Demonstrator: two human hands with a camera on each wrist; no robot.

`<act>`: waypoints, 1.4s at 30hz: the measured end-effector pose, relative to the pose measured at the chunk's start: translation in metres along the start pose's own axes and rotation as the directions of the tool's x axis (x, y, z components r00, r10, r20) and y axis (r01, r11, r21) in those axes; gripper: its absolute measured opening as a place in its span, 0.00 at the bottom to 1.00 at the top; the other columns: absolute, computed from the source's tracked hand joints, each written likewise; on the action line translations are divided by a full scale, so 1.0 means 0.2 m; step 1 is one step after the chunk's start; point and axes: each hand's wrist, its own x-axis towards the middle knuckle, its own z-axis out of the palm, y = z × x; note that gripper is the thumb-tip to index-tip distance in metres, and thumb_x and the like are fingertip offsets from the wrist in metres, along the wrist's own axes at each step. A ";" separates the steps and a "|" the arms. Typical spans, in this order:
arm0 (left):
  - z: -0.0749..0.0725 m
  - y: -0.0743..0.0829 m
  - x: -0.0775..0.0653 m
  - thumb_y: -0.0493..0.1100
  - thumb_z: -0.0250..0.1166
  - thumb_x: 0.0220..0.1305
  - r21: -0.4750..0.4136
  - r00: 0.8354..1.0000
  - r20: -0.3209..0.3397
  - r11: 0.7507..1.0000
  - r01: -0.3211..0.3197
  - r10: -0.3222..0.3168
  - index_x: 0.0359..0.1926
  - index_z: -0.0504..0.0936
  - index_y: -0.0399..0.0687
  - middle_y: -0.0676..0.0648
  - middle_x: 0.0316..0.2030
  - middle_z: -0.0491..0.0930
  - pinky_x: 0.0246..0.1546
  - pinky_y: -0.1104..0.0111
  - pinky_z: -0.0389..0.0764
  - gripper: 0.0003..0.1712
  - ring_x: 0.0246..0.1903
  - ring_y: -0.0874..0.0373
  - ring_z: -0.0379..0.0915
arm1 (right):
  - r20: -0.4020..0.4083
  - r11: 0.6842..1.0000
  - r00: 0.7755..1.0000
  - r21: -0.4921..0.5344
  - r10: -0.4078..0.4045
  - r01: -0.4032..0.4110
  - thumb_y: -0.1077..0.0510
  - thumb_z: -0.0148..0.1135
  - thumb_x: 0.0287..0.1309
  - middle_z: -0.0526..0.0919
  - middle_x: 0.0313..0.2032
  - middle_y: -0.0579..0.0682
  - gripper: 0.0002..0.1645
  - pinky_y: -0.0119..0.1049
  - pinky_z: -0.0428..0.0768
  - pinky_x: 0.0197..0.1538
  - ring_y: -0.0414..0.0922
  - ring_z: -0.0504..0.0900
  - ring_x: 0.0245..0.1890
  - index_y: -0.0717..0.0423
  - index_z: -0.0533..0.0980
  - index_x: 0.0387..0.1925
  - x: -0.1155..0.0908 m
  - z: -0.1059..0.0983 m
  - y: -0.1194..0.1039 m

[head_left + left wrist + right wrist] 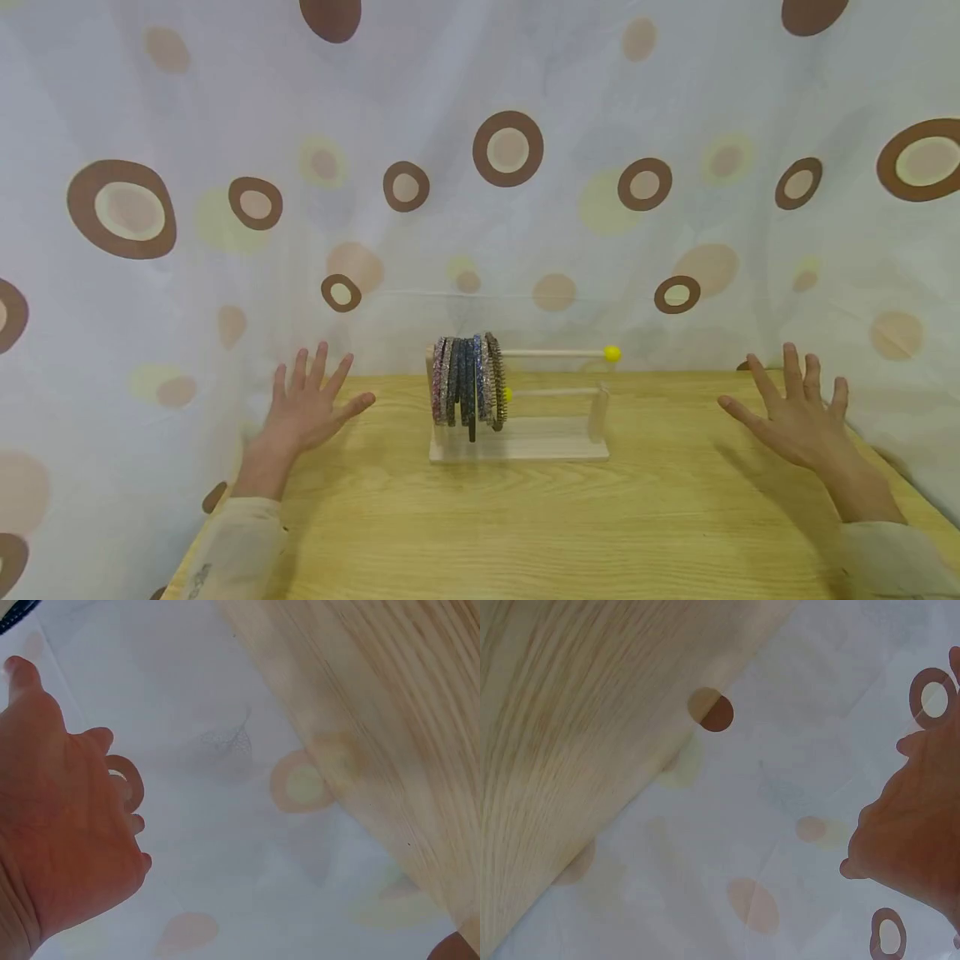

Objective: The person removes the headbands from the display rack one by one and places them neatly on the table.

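In the head view a wooden rack (525, 446) stands at the back middle of the table. Several glittery headbands (467, 379), pinkish, grey, blue and brown, hang side by side at the left end of its upper bar (558, 353). To the left of the rack, my left hand (303, 412) is spread with straight fingers and holds nothing. My right hand (802, 421) is spread likewise on the far right, apart from the rack. The wrist views show the left hand (67, 817) and the right hand (915, 817) partly, both without any object.
The rack's upper bar ends in a yellow ball (612, 354), and a lower bar (555, 392) runs beneath it. A white curtain (450, 233) with brown circles surrounds the wooden table (525, 525) at the back and sides.
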 end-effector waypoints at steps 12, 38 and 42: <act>-0.13 0.21 0.11 0.63 0.53 0.77 -0.296 0.928 -0.324 0.913 -0.281 0.181 0.79 0.59 0.52 0.42 0.73 0.62 0.70 0.36 0.55 0.38 0.73 0.40 0.52 | -0.431 0.936 0.902 0.306 -0.025 0.173 0.49 0.61 0.71 0.74 0.59 0.63 0.27 0.62 0.72 0.54 0.63 0.72 0.57 0.64 0.76 0.61 0.18 -0.12 -0.60; -0.09 0.54 0.17 0.48 0.62 0.76 -0.702 0.930 -0.359 0.635 -0.321 0.073 0.59 0.81 0.41 0.47 0.52 0.81 0.45 0.60 0.89 0.20 0.50 0.53 0.82 | -0.039 0.708 0.986 0.692 -0.159 0.142 0.47 0.73 0.63 0.86 0.40 0.46 0.25 0.36 0.87 0.30 0.41 0.84 0.32 0.59 0.81 0.54 0.24 0.16 -1.48; -0.08 0.54 0.18 0.47 0.62 0.76 -0.735 0.939 -0.338 0.606 -0.305 0.063 0.59 0.81 0.41 0.46 0.51 0.81 0.42 0.65 0.89 0.18 0.49 0.53 0.82 | -0.045 0.666 0.985 0.732 -0.165 0.145 0.52 0.73 0.63 0.86 0.39 0.47 0.21 0.36 0.87 0.30 0.42 0.84 0.30 0.60 0.82 0.53 0.24 0.20 -1.48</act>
